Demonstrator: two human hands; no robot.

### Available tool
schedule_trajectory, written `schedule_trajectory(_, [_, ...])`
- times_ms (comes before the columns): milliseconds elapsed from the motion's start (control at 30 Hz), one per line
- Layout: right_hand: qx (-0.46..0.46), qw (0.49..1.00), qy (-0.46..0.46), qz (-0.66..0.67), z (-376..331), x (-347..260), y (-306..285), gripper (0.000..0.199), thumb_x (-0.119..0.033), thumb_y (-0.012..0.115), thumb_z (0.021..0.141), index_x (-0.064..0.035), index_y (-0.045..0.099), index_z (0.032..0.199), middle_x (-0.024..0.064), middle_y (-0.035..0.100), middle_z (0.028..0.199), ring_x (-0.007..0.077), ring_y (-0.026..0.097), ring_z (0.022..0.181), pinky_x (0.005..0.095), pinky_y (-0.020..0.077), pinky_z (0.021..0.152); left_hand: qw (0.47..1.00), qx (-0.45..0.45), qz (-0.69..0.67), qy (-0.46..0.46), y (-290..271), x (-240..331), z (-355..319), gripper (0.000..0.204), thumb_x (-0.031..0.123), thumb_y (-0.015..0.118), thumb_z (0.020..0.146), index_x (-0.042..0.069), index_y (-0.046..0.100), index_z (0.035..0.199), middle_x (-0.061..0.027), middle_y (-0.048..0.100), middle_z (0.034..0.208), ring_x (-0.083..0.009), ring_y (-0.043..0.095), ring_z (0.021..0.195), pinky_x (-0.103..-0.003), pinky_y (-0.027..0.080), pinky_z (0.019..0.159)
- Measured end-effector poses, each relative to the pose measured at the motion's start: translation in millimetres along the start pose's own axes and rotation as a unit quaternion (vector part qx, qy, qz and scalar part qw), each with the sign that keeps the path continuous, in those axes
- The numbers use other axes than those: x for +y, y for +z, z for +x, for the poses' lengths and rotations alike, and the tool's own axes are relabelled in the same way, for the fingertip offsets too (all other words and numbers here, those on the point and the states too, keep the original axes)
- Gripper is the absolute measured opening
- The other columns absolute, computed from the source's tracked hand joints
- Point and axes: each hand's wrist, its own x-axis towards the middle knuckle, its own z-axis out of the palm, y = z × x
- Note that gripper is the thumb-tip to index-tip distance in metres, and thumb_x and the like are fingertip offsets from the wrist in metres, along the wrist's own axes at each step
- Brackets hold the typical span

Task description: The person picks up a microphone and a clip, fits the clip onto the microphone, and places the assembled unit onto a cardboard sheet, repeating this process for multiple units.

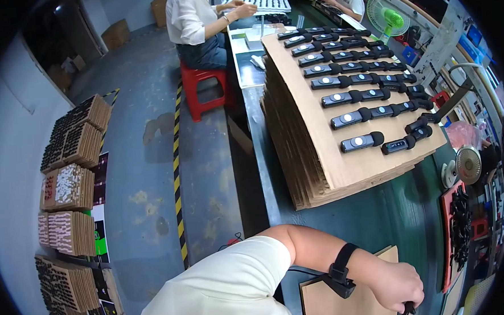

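My left hand (398, 286) reaches across the lower right, its fingers closed on a small black piece (408, 309). Most of that piece is hidden by the fingers and the frame's lower edge, so its kind is unclear. A black strap with a small black box (341, 284) is on my left forearm. Under the arm lies a flat cardboard sheet (351, 303). My right hand does not show. Beyond the arm, rows of small black clip-on microphones (360, 142) with foam tips lie on a tall stack of cardboard sheets (344, 178).
The stack stands on a green bench (375, 219). A red tray of black parts (455, 232) and a small fan (468, 164) line the right side. Ahead, a person (197, 29) sits on a red stool (203, 91); another sits opposite. Loaded cardboard stacks (77, 186) stand along the left wall.
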Motion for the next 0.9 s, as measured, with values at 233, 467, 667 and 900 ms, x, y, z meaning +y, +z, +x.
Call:
schedule_trajectory(233, [0.139, 0.876, -0.213, -0.409, -35.0, -3.9, 18.7, 0.026, -0.014, 0.056, 0.096, 0.005, 0.057, 0.113, 0.014, 0.064, 0.092, 0.0214, 0.061, 0.081, 0.0343, 0.0511, 0.072, 0.987, 0.045, -0.06, 0.143, 9.7, 19.3, 1.1, 0.02, 0.03, 0.066, 0.084, 0.011, 0.066, 0.091, -0.0113, 0.067, 0.084, -0.0325, 0.065, 0.078, -0.045, 0.05, 0.066])
schedule_trajectory(467, [0.268, 0.908, -0.184, -0.266, -47.8, 6.4, 47.1, 0.045, -0.037, 0.066, 0.091, 0.0042, 0.054, 0.104, 0.0131, 0.061, 0.095, 0.0203, 0.056, 0.085, 0.0325, 0.0468, 0.078, 0.986, 0.039, -0.001, 0.164, 14.9, 28.7, 2.2, 0.023, 0.035, 0.064, 0.086, 0.013, 0.066, 0.088, -0.0097, 0.067, 0.083, -0.0316, 0.065, 0.077, -0.044, 0.05, 0.064])
schedule_trajectory(667, [0.274, 0.891, -0.226, -0.282, -40.9, 9.5, 46.8, 0.042, -0.037, 0.066, 0.091, 0.0036, 0.055, 0.097, 0.0115, 0.06, 0.094, 0.0196, 0.054, 0.084, 0.0319, 0.0461, 0.077, 0.988, 0.04, 0.013, 0.152, 15.2, 27.8, 1.7, 0.025, 0.038, 0.062, 0.087, 0.014, 0.067, 0.088, -0.0085, 0.068, 0.083, -0.0312, 0.066, 0.077, -0.043, 0.05, 0.063])
schedule_trajectory(900, [0.31, 0.82, -0.262, -0.403, -44.9, 14.0, 40.4, 0.039, -0.032, 0.065, 0.093, 0.005, 0.056, 0.099, 0.012, 0.061, 0.095, 0.0214, 0.055, 0.086, 0.0334, 0.0459, 0.082, 0.991, 0.018, -0.044, 0.127, 14.0, 29.7, 0.5, 0.021, 0.034, 0.064, 0.087, 0.014, 0.066, 0.09, -0.0079, 0.069, 0.084, -0.0311, 0.066, 0.078, -0.044, 0.05, 0.064])
